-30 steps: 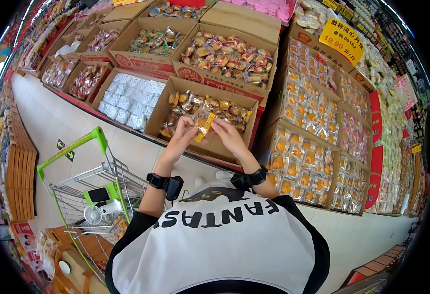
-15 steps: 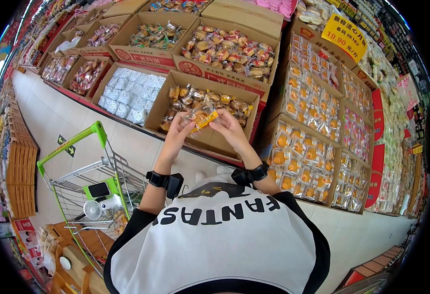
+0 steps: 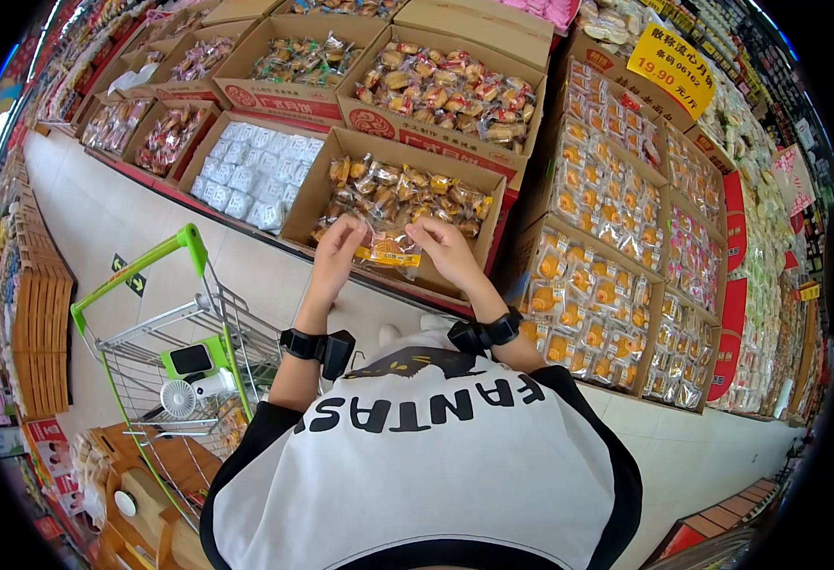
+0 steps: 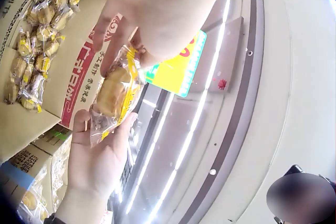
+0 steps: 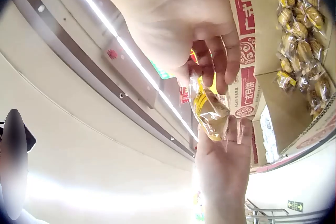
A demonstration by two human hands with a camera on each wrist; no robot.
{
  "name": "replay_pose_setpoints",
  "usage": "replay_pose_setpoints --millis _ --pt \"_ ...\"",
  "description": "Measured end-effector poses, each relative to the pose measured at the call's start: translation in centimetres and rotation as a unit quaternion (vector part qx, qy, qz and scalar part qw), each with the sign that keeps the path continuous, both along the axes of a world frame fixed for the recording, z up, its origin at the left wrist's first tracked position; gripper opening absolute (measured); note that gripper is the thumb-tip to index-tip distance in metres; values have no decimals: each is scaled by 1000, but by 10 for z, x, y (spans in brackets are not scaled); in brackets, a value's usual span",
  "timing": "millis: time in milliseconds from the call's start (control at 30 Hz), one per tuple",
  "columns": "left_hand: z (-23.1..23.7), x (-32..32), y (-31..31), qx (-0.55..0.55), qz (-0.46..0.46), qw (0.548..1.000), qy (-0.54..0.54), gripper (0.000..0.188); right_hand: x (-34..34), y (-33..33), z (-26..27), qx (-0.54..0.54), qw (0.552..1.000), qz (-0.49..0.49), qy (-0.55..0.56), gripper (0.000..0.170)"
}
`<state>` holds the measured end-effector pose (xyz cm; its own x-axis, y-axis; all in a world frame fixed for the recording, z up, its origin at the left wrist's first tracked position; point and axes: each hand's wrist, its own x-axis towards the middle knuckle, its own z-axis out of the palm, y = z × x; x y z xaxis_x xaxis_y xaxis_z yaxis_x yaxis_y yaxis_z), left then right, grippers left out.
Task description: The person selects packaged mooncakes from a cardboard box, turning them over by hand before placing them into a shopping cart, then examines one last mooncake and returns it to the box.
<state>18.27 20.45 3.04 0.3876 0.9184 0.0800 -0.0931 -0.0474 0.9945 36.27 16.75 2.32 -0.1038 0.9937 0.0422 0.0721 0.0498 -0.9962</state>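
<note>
Between both hands a clear packet with a yellow band is stretched out flat above the near edge of an open carton of similar packets. The left hand pinches one end, and the right hand pinches the other. In the left wrist view a round golden-brown item shows through the film of the packet, the left hand above it and the right hand below. The right wrist view shows the packet between the right hand and the left hand.
A carton of white packets adjoins on the left, and one of red-marked packets stands behind. Stacked trays of orange-centred packets are on the right. A green-handled cart holding a small fan stands at the left.
The packet has turned from steeply slanted to nearly level, its yellow band now along the lower side. Both hands still hold it, with the fingertips drawn towards its two ends.
</note>
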Motion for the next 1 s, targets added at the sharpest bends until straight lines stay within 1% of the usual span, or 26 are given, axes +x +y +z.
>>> replay_pose_setpoints --millis 33,100,167,200,233,300,333,400,433,467,500,533,567,600,633,667,700,733,800,833,867,900,933,1000 --pt "1 0 -1 0 0 1000 0 11 0 0 2 2 1000 -1 -12 28" --pt "1 -1 -3 -12 41 999 10 13 -2 0 6 2 1000 -1 -24 28" --pt "-3 0 -4 -16 60 998 1 13 -4 0 9 50 998 -22 -23 25" --pt "-7 2 -4 -19 79 997 -9 13 -6 1 7 50 998 -22 -23 25" --pt "-11 4 -5 -19 79 997 -9 13 -8 2 2 66 997 -37 -6 24" --pt "-17 9 -7 -16 122 992 -24 13 -9 3 -4 81 995 -52 11 22" --pt "-19 13 -8 -16 123 992 -24 13 -9 3 -5 61 995 -71 26 22" --pt "-14 22 -9 -63 112 991 -41 14 -8 3 -9 40 994 -88 42 21" --pt "-8 23 -9 -92 87 991 -40 13 -7 3 -11 10 991 -104 81 20" --pt "-10 23 -7 -93 88 991 -40 13 -5 3 -14 -19 986 -119 119 20" --pt "-14 21 -4 -68 74 995 -20 13 2 5 -16 -26 989 -69 129 16" --pt "-16 20 -2 -43 60 997 1 13 4 3 -17 -26 989 -68 129 16" --pt "-16 19 -2 -44 60 997 1 13 2 -1 -2 -89 974 -48 202 17" --pt "-16 18 -2 -67 41 997 -1 13 1 -4 5 -152 949 -28 273 22" --pt "-15 17 -2 -91 21 996 -2 13 1 -5 3 -153 949 -30 275 22" --pt "-11 17 -2 -91 19 996 -1 13 2 -5 1 -145 961 -28 235 25" --pt "-3 15 -1 -130 15 991 -18 13 3 -5 -1 -136 971 -27 194 29" --pt "1 13 0 -169 12 985 -35 14 5 -4 -3 -135 971 -27 195 29" --pt "-3 5 11 -156 22 987 -41 15 14 -1 -5 -144 957 -85 236 32" --pt "-10 0 20 -146 43 988 -24 15 18 1 -5 -140 955 -105 238 32" --pt "-18 -5 27 -137 64 988 -8 14 21 0 -5 -141 955 -104 238 32" --pt "-27 -8 35 -139 72 987 22 13 24 0 -5 -133 950 -129 250 31" --pt "-37 -10 42 -139 73 987 22 13 26 0 -5 -125 945 -154 261 30" --pt "-59 -13 57 -163 53 980 99 11 28 -1 -1 -134 941 -148 272 28"
